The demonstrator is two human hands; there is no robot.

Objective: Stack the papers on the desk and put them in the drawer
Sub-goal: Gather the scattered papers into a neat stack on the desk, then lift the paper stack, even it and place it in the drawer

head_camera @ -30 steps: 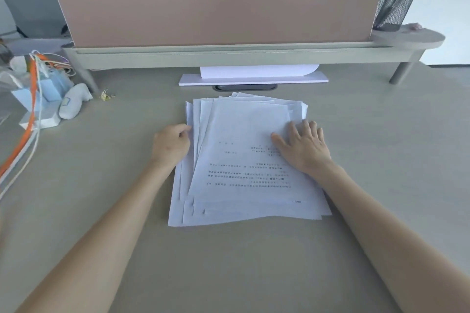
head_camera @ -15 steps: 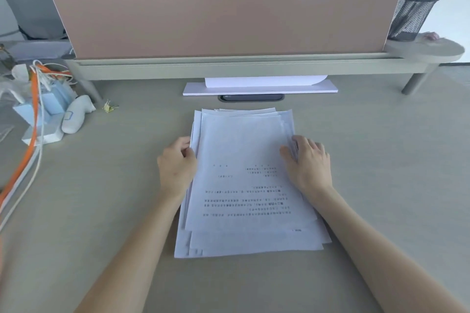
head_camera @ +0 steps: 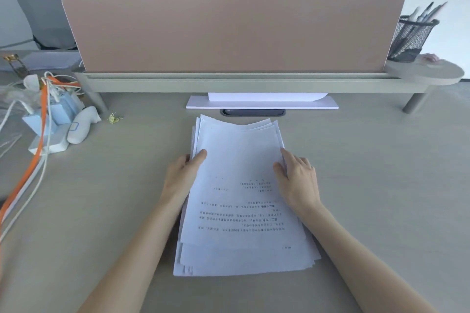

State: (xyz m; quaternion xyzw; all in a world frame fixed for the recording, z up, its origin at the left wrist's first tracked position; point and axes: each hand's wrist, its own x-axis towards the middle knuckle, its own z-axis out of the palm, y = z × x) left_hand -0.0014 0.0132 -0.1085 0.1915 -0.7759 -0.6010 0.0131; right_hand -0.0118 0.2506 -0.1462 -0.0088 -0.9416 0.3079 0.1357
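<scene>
A loose stack of white printed papers lies in the middle of the beige desk, its edges uneven and its far end curling up off the surface. My left hand grips the stack's left edge, thumb on top and fingers beneath. My right hand holds the right edge, fingers curled around the sheets. No drawer is in view.
A pink divider panel on a raised shelf closes the back of the desk, with a white board beneath it. A mesh pen holder stands back right. Cables, a blue charger and a binder clip lie left. A person sits beyond the panel.
Both hands have pressed the spread sheets inward into a narrower stack and now grip its sides; the far end has lifted. The view has tilted up.
</scene>
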